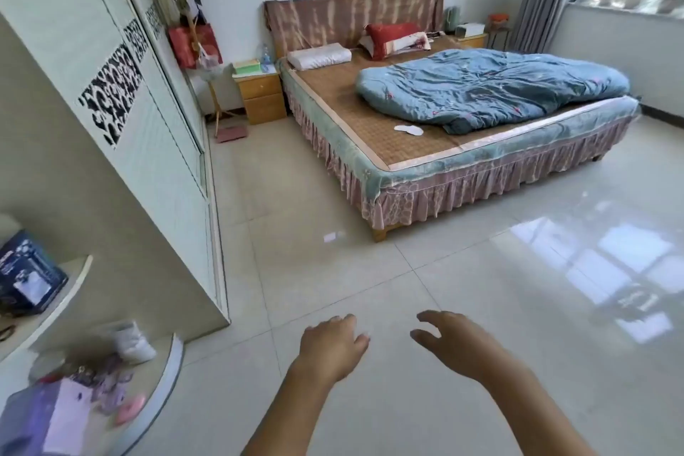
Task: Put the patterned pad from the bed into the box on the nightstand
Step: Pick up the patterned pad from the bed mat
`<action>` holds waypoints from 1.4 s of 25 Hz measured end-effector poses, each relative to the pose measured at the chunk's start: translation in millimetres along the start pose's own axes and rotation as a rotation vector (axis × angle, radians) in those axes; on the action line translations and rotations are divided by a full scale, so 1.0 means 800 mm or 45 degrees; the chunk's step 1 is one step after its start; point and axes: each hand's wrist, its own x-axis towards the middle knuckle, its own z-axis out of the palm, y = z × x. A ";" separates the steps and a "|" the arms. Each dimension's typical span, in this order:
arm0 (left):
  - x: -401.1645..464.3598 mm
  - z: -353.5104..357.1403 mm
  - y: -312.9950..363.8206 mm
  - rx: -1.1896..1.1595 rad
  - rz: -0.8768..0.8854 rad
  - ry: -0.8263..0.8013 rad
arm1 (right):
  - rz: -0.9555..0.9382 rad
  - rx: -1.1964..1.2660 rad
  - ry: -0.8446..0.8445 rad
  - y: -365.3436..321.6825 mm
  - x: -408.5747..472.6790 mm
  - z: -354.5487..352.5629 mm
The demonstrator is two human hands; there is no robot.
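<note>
A small pale patterned pad [408, 130] lies flat on the woven mat of the bed [374, 130], just left of the rumpled blue quilt [492, 85]. A green-and-white box [247, 67] sits on the wooden nightstand [261, 94] to the left of the bed. Another nightstand [470, 40] with a pale box stands at the far right of the headboard. My left hand [331, 344] and my right hand [455, 341] are stretched out low over the tiled floor, far from the bed. Both hold nothing, with fingers loosely apart.
A tall white wardrobe [122, 115] lines the left wall. Rounded corner shelves [166, 363] with small items and a dark box are at the near left. A pink scale [231, 133] lies on the floor by the nightstand. Glossy tiled floor stretches between me and the bed.
</note>
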 end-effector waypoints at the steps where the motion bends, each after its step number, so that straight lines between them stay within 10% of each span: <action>1: 0.025 -0.007 -0.002 -0.009 0.007 0.001 | 0.005 0.020 0.009 0.003 0.022 -0.008; 35: 1.033 -0.395 0.000 0.223 0.320 -0.279 | 0.331 0.214 -0.067 0.033 0.942 -0.406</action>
